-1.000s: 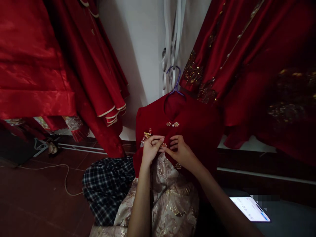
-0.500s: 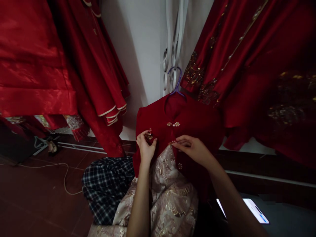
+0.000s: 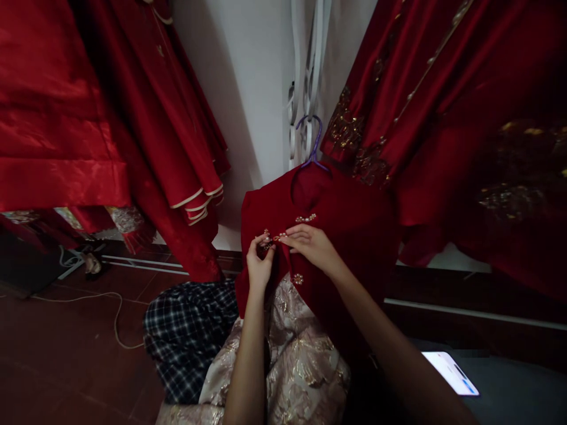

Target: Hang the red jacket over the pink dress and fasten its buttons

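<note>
A short red jacket (image 3: 354,218) hangs before me on a purple hanger (image 3: 316,144). A jewelled clasp (image 3: 306,218) joins its front edges near the neck. Below that, my left hand (image 3: 260,268) pinches the jewelled fastener on the left edge. My right hand (image 3: 315,247) holds the matching fastener (image 3: 282,237) of the right edge between thumb and fingers, almost touching my left fingertips. Lower on the right edge shows another jewelled fastener (image 3: 298,278), which lies loose. Cream and gold brocade cloth (image 3: 310,366) appears under the jacket, between my forearms.
Red garments (image 3: 57,118) hang at the left, and embroidered red ones (image 3: 425,118) at the right. White scrolled metalwork (image 3: 312,65) stands behind the hanger. Dark plaid cloth (image 3: 186,336) lies lower left. A lit phone (image 3: 452,375) rests lower right. A cable (image 3: 119,319) crosses the tiled floor.
My right hand has moved left and slightly up, drawing the jacket's right edge across to my left hand. The gap between the front edges has narrowed. My left hand has barely moved.
</note>
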{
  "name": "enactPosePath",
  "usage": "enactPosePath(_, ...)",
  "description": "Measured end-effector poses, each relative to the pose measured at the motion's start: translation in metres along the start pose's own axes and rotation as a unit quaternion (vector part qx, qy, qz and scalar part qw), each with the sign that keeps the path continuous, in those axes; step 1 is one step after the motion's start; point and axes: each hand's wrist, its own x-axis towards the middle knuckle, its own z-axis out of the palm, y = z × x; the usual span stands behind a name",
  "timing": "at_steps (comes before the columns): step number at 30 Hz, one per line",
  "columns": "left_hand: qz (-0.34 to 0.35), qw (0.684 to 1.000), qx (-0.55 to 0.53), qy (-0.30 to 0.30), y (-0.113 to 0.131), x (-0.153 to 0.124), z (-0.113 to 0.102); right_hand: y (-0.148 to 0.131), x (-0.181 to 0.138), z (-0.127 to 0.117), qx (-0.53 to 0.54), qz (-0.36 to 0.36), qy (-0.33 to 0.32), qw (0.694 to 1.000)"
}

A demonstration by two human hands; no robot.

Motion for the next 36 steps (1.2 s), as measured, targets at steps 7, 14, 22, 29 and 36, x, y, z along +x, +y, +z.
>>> enactPosePath(7, -0.02, 0.999, -0.02, 0.019, 0.017, 0.0, -0.003, 0.038, 0.023, 0.015, -0.078, -0.04, 0.034, 0.996)
enactPosePath(14, -0.024, 0.999, -0.003, 0.026, 0.017, -0.002, -0.003, 0.035, 0.013, 0.014, -0.105, -0.1, 0.038, 0.989)
enactPosePath(22, 0.002, 0.999, 0.034, 0.023, 0.016, -0.001, -0.007, 0.029, 0.008, 0.019, -0.193, -0.162, 0.066, 0.965)
enactPosePath(29, 0.015, 0.997, 0.071, 0.037, 0.017, -0.002, -0.008, 0.026, 0.006, 0.018, -0.204, -0.182, 0.068, 0.959)
enactPosePath(36, 0.016, 0.997, 0.066, 0.041, 0.012, -0.001, -0.009, 0.023, 0.005, 0.023, -0.257, -0.181, 0.075, 0.946)
